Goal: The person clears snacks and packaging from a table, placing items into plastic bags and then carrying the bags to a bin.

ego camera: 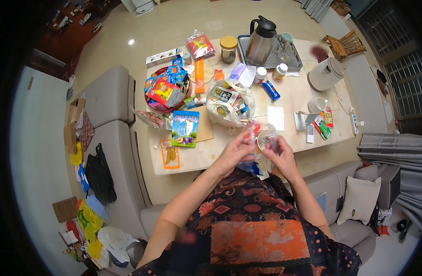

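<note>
My left hand (239, 148) and my right hand (279, 151) pinch opposite sides of a clear plastic bag (262, 128) with red parts, at the table's near edge. Between them a round, pale-rimmed container (265, 139) shows; whether it is inside the bag I cannot tell. Just beyond stands an open white plastic bag (216, 115) full of packaged snacks. A blue and white wrapper (254, 168) lies below my hands, near my lap. To the left are a blue and green snack pouch (185, 129) and an orange-edged clear packet (170, 155) of yellowish pieces.
A red basket (188, 91) heaped with snack packets stands at the left. Further back are a yellow-lidded jar (228, 48) and a metal tray (242, 43) with a steel thermos jug (260, 46). At the right stand an electric kettle (326, 74), a white mug (317, 104) and a power strip (353, 120).
</note>
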The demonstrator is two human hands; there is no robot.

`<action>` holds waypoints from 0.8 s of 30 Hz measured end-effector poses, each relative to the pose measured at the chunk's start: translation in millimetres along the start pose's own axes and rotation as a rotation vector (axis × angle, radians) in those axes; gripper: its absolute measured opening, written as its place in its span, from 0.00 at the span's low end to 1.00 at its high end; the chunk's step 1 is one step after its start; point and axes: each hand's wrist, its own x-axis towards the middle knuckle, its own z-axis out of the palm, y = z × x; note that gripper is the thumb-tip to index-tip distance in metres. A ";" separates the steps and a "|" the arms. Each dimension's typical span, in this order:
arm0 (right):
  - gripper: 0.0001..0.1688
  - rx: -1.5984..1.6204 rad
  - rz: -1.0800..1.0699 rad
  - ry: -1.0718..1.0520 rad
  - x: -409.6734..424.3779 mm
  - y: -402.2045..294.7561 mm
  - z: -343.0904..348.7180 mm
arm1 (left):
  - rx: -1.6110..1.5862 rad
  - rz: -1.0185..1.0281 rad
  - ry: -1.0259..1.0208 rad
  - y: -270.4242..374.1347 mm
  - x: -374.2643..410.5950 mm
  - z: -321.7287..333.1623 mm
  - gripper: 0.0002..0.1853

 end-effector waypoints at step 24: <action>0.09 0.196 0.143 0.475 -31.7 2.3 -70.7 | 2.208 0.842 0.085 43.9 150.6 -92.4 0.35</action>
